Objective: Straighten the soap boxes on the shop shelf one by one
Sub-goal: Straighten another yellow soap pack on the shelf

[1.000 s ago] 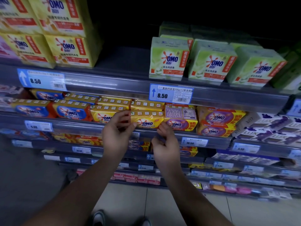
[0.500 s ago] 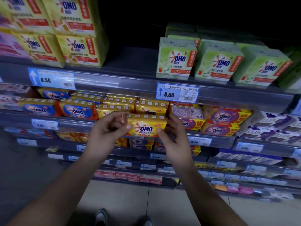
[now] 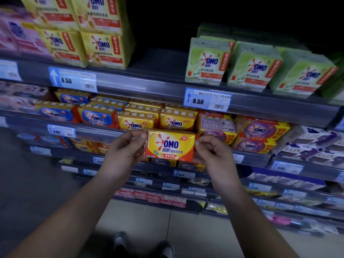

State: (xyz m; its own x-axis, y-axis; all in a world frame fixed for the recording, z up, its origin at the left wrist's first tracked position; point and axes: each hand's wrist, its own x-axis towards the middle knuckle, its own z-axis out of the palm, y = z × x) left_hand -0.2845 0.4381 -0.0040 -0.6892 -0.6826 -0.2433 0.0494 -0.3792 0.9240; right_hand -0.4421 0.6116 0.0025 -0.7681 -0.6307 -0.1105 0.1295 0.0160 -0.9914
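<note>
While both our forearms reach up from the bottom corners toward the shelf, we hold one yellow pack (image 3: 170, 145) between our hands, out in front of the shelf lip (image 3: 104, 132) and clear of the row behind it. Our left hand (image 3: 122, 155) pinches the pack's left edge: thumb on top near the upper corner, the other fingers curled in behind and below the wrapper. Our right hand (image 3: 214, 155) does the same on the right edge, thumb and forefinger closed on the crimped end, the remaining fingers folded toward the palm. Both wrists bend slightly back, knuckles toward us, and the elbows stay low and apart.

The pack sits upright with its printed OMO face toward us, tilted a little so the right end rides slightly higher. Directly behind it, two more yellow packs (image 3: 137, 122) stand side by side on the shelf, with others stacked behind them. To their left are blue packs (image 3: 96, 118), and to their right purple packs (image 3: 258, 132), one of them turned so its back label faces out. Above, on the next shelf, green boxes (image 3: 206, 62) stand in a row over a price tag (image 3: 206, 99) reading 8.50, and pale yellow boxes (image 3: 104, 47) are stacked at upper left. Our shoes (image 3: 121, 243) show on the floor tiles below.
</note>
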